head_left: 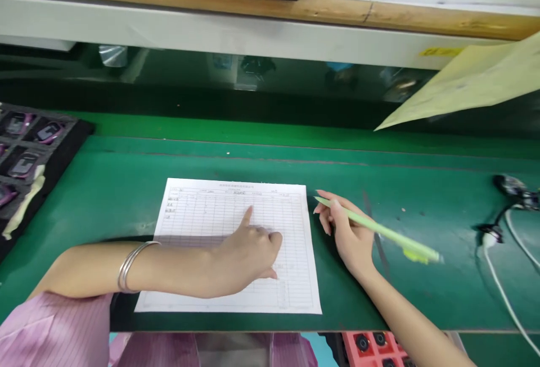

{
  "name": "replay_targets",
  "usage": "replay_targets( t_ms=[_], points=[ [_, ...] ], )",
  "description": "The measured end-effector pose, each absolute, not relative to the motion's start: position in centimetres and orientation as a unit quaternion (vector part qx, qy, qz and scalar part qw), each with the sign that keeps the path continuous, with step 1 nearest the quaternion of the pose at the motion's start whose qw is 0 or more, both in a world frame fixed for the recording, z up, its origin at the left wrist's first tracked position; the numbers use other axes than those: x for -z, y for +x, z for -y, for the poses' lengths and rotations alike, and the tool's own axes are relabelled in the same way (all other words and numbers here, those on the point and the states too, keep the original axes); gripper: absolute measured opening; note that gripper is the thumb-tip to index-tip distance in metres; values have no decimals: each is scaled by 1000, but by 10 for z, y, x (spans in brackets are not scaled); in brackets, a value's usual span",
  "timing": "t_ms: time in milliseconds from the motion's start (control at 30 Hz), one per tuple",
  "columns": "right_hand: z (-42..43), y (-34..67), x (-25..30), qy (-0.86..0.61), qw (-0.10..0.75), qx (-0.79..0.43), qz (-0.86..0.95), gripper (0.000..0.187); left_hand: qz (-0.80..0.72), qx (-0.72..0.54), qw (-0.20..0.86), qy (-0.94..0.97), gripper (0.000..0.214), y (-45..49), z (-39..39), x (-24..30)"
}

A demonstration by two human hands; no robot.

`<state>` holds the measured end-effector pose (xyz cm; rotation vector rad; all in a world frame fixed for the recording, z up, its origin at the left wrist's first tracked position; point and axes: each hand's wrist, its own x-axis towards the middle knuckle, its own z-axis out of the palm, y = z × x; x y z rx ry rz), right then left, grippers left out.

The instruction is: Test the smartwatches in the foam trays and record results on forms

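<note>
A printed form [189, 277] with a grid of lines lies flat on the green table, with some handwriting in its upper left rows. My left hand [248, 252] rests over it, index finger stretched out to point at the upper middle of the grid. The other fingers are loosely bent, and nothing is held in them. Just right of the sheet, my right hand [352, 238] grips a light green pen [388, 232] between thumb and fingers. The pen slants, its tip end toward the paper and its clip end out to the right.
A black foam tray [63, 142] with several purple-rimmed watch-like devices sits at the left. White cables [502, 282] with dark connectors lie at the right. Yellow paper [464, 83] hangs from the shelf edge [211, 32]. Below the table edge is a red tray [356, 353] with round black parts.
</note>
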<state>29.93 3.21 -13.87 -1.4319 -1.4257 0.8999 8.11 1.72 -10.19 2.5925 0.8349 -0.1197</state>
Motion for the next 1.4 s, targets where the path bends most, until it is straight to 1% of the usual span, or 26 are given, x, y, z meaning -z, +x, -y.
replay_targets(
  t_ms=[67,133,233,300,433,500,833,1033,1200,1400],
  points=[
    [-41,301,137,-575,462,-440,512,22,-305,55,189,932,48,83,-14,106],
    [-51,300,134,-561,457,-488,489,17,-310,73,178,931,53,86,-11,107],
    [-60,294,130,-545,412,-525,508,15,-317,99,162,929,58,88,-8,107],
    [-60,288,129,-554,389,-513,528,17,-319,106,154,929,59,89,-8,108],
    [-53,282,135,-599,405,-426,544,23,-320,106,145,930,60,89,-8,109],
    [-50,282,139,-606,403,-409,551,25,-317,105,141,932,59,89,-7,109],
    [-50,283,142,-607,387,-400,567,26,-317,125,142,929,58,89,-7,106],
    [-50,281,139,-610,395,-396,561,25,-315,128,145,929,58,89,-9,104],
    [-50,281,136,-608,411,-403,547,28,-319,123,144,929,59,88,-8,106],
    [-52,286,141,-610,436,-415,515,26,-335,117,148,923,48,78,-1,103]
  ],
)
